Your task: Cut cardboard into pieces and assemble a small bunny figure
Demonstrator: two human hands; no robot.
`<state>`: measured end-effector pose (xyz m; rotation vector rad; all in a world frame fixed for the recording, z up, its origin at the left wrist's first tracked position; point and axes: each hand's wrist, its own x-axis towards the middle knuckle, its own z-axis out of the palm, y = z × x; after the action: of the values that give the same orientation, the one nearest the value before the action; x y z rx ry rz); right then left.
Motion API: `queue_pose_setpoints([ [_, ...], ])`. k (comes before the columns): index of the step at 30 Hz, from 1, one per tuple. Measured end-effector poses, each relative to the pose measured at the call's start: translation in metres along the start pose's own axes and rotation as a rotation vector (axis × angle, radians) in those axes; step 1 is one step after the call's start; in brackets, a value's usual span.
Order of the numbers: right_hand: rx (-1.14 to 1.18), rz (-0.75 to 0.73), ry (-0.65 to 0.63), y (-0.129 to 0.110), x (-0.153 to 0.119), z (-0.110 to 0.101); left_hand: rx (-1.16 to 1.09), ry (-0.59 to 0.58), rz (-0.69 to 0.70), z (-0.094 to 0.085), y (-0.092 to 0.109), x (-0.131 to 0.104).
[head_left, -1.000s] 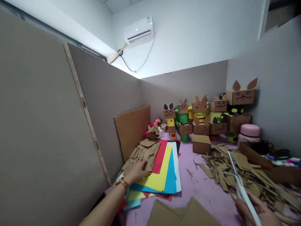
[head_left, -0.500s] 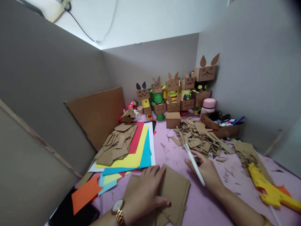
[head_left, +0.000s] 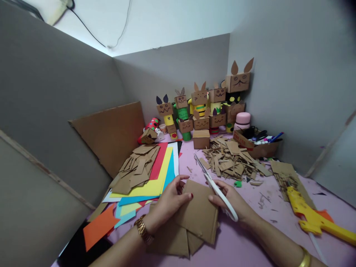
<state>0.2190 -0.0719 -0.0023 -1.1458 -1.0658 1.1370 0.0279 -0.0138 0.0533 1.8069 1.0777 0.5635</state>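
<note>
My left hand (head_left: 169, 202) grips the left edge of a brown cardboard sheet (head_left: 198, 213), lifting it slightly off other cardboard pieces on the pink table (head_left: 250, 237). My right hand (head_left: 233, 200) holds white-handled scissors (head_left: 215, 189), their blades pointing up and away over the sheet's top right edge. A gold watch sits on my left wrist, a bangle on my right.
Coloured paper sheets (head_left: 155, 181) topped with cut cardboard pieces (head_left: 137, 168) lie to the left. A heap of cardboard strips (head_left: 230, 161) lies behind the scissors. A yellow glue gun (head_left: 314, 218) rests at right. Cardboard animal figures (head_left: 203, 107) line the back wall, next to a box of pens (head_left: 258, 146).
The view dropped from the wall to the table. My left hand left the pile on the coloured paper and took hold of the cardboard sheet; my right hand brought the scissors to it.
</note>
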Motion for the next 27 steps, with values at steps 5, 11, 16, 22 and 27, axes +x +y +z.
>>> queue_pose_setpoints([
  [5,0.21,0.035,0.052,0.001,0.002,-0.003,0.156,-0.189,0.006,-0.017,0.001,0.002],
  [11,0.347,0.081,0.143,0.003,0.009,-0.011,0.554,-0.269,-0.002,-0.029,-0.007,-0.013],
  [16,0.417,0.088,0.206,0.001,0.011,-0.015,0.642,-0.199,0.005,-0.018,-0.01,-0.024],
  [22,0.449,0.073,0.217,0.002,0.013,-0.017,0.768,-0.105,-0.051,-0.005,-0.019,-0.03],
  [27,0.465,0.087,0.222,0.004,0.013,-0.018,0.717,-0.125,-0.141,-0.007,-0.016,-0.034],
])
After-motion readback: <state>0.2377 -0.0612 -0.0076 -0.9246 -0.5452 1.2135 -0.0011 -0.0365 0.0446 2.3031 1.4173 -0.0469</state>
